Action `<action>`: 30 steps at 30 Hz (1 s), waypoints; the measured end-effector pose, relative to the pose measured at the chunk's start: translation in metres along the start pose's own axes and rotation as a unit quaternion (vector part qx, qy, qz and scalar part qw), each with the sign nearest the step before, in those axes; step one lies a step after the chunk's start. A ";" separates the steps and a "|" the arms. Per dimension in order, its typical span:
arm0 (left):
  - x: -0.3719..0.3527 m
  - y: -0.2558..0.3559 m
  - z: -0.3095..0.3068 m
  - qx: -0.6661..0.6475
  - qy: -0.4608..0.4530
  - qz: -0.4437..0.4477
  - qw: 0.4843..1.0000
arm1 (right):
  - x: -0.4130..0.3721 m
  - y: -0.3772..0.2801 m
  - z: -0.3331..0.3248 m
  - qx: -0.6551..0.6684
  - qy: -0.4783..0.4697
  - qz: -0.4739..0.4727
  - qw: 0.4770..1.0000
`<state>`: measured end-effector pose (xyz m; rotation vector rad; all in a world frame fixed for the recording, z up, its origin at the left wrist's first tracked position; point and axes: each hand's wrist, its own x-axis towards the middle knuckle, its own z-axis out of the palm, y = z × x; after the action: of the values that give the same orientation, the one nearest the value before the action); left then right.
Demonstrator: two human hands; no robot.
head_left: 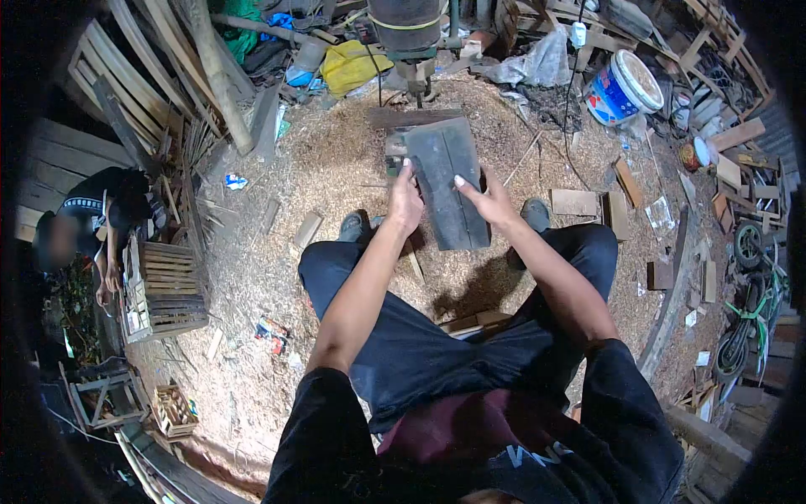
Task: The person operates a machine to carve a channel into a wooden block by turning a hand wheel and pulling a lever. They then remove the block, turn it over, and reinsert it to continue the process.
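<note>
Between my two hands is a dark grey rectangular wooden block, tilted slightly, with a dark line running along its face. My left hand grips its left edge, thumb along the side. On the right edge my right hand holds it, thumb pressed on the upper face; its other fingers are partly hidden. Just beyond the block's far end lies a dark wooden board, below the drill press. The press's spindle points down over that board.
Wood shavings cover the floor. Wood offcuts lie to the right, near a white and blue bucket. At the left, another person sits by a slatted wooden crate. A green toy motorbike stands far right.
</note>
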<state>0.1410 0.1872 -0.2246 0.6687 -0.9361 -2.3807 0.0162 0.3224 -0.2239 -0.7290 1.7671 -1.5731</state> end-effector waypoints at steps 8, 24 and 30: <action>-0.026 0.011 0.051 0.129 -0.189 -0.022 0.973 | 0.000 -0.037 -0.036 0.214 -0.037 0.114 0.969; 0.007 0.053 0.010 0.306 -0.016 0.002 0.952 | 0.028 -0.019 -0.037 0.454 -0.038 0.066 0.888; 0.013 0.035 0.001 0.325 -0.052 -0.019 0.944 | 0.021 -0.025 -0.024 0.479 -0.139 0.077 0.863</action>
<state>0.1397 0.1570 -0.2026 0.7958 -1.8012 -2.1342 -0.0166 0.3184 -0.1998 -0.2724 0.6397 -1.8374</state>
